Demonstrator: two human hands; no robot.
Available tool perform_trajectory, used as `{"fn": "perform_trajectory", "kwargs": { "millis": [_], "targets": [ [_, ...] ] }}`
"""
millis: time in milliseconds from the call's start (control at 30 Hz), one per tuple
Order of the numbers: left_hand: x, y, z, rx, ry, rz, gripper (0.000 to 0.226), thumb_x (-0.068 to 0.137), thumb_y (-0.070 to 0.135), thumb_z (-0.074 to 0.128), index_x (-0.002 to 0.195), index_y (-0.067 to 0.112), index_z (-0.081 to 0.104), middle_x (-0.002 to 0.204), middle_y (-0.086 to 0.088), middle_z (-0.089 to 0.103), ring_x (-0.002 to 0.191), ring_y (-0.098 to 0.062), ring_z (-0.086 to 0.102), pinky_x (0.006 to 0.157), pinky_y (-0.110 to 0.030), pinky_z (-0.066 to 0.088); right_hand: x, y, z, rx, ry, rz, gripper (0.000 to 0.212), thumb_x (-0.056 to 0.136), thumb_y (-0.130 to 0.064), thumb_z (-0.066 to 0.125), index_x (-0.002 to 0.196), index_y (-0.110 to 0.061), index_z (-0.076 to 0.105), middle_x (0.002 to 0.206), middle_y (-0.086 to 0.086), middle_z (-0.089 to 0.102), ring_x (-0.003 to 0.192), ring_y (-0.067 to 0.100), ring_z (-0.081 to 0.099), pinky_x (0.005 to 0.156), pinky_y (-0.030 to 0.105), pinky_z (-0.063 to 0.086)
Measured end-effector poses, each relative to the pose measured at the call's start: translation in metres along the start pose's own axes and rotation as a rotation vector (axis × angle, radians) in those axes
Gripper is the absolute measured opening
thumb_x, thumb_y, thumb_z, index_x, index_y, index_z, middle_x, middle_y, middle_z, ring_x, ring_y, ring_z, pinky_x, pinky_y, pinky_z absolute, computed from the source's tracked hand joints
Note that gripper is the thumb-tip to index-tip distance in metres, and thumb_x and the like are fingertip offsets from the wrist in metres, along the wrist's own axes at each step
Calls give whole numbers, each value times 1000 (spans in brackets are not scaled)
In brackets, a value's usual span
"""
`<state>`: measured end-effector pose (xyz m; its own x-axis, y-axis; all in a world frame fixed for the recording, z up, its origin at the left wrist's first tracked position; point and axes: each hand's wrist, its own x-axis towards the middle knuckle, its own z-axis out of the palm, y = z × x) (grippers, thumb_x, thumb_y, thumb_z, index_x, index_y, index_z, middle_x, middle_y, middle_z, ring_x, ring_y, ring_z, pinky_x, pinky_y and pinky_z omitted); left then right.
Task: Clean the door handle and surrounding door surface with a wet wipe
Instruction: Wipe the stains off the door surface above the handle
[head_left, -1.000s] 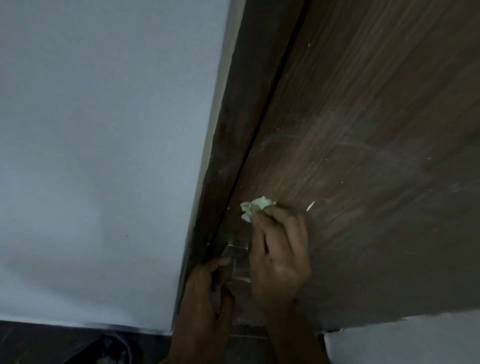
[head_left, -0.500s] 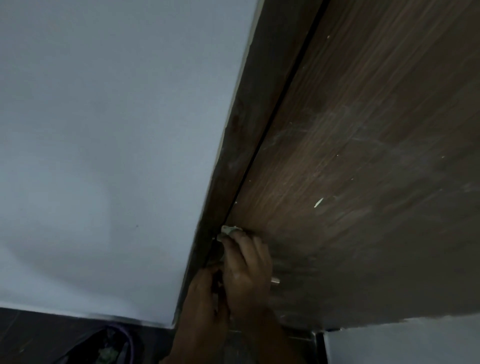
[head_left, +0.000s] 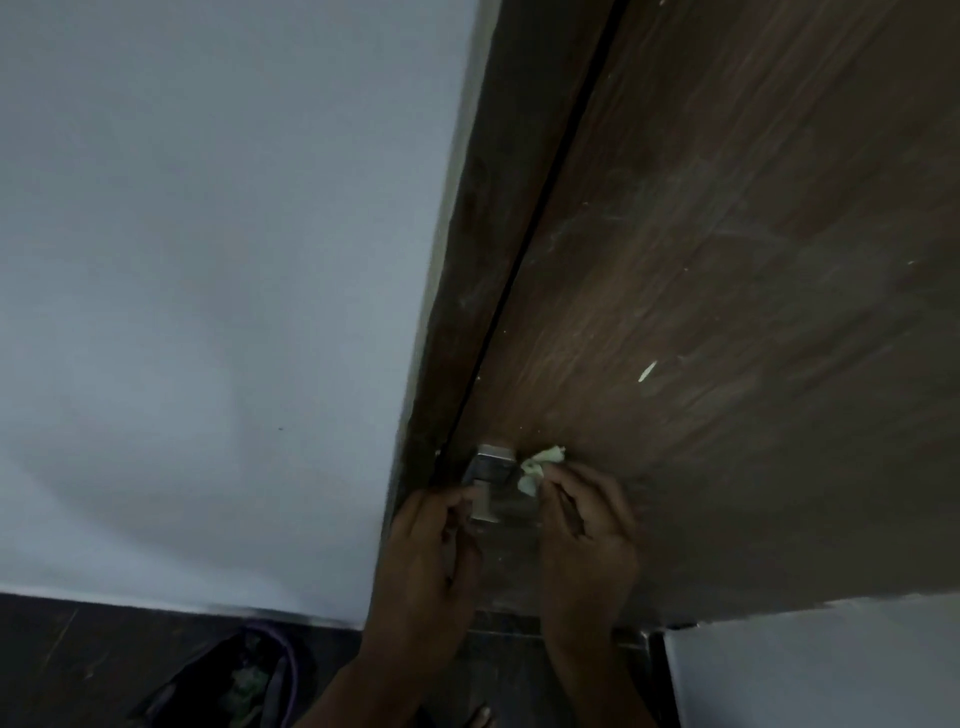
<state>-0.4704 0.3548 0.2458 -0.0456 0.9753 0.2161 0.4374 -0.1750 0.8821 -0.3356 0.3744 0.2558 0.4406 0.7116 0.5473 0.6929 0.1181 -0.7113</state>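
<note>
- A dark brown wood-grain door fills the upper right of the frame, seen from a steep angle; pale smears and small light specks are spread across its surface.
- A silver metal door handle is seen in the lower centre of the frame, close to the door's left edge.
- A crumpled, pale green wet wipe is pinched in the fingertips of the right hand; the grip is closed tightly on the wad, with most of the wipe showing above the fingers.
- The wipe is held against the door surface just to the right of the handle's plate; whether it touches the metal cannot be told.
- The left hand is placed at the lower left of the handle, its fingers curled partly around the lower part of it; how firm this grip is cannot be told in the dim light.
- A dark door frame runs beside the door, separated from it by a thin black gap.
- A grey-white wall takes up the left of the frame.
- A dark floor is seen at the lower left, with a dark bag with a purple strap lying on it.
</note>
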Motion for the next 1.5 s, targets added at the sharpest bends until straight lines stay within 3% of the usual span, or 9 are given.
{"fn": "perform_trajectory", "kwargs": {
  "millis": [200,400,633,800,900,1067,1167,1267,1500],
  "targets": [
    [0,4,4,-2,-7,9,41,86,-4,65,118,22,64,113,9,60,101,10,52,87,-7,43,-2,-2,13,68,-32,143,14,82,1,76,92,-8,79,99,1,72,90,5,68,83,28,57],
    [-2,-3,3,4,15,22,42,86,-6,62,114,24,65,106,1,62,98,-9,59,83,-15,46,18,-3,-1,-26,173,-135,10,86,-8,73,93,-2,78,96,6,72,92,7,66,92,9,50],
    [-1,-14,3,28,-9,40,44,86,4,60,119,34,59,105,9,58,102,1,56,82,-7,43,3,31,-1,-150,7,-118,7,81,-8,78,88,-9,79,93,3,76,90,12,68,90,9,48],
    [-3,-13,3,40,-13,23,39,89,6,58,118,34,60,104,11,59,102,5,56,80,0,39,5,49,-6,124,27,525,13,80,-13,81,87,-24,81,82,-10,78,76,14,74,73,28,60],
    [-7,-15,3,73,-42,9,46,86,-4,65,118,28,62,104,7,59,101,6,55,79,2,37,10,62,-8,452,63,869,10,76,-6,82,85,-11,81,80,3,80,80,24,76,76,33,62],
    [-10,-19,2,77,-49,1,50,85,-6,65,118,32,62,104,12,58,98,3,57,80,0,38,16,95,-6,675,-449,1405,22,72,-20,83,90,-8,77,85,13,74,75,23,67,70,30,57],
    [-10,-22,3,93,-54,11,49,86,-4,65,119,32,62,103,14,58,97,0,58,80,-1,38,4,96,20,815,-508,1651,17,95,-15,58,80,-10,64,61,9,62,66,19,47,74,35,44],
    [-11,-23,3,111,-56,17,45,89,-1,64,118,34,61,101,12,57,94,-4,58,77,-2,39,-7,88,36,1005,-495,1687,21,89,-10,60,69,-12,68,50,1,61,59,16,45,62,31,31],
    [-13,-24,-2,153,-53,-12,48,86,-3,65,116,34,59,99,13,57,90,-4,58,74,-4,40,-18,76,41,1287,-199,1532,8,75,-6,66,75,-10,73,70,6,75,63,17,71,54,26,54]
  ]
}}
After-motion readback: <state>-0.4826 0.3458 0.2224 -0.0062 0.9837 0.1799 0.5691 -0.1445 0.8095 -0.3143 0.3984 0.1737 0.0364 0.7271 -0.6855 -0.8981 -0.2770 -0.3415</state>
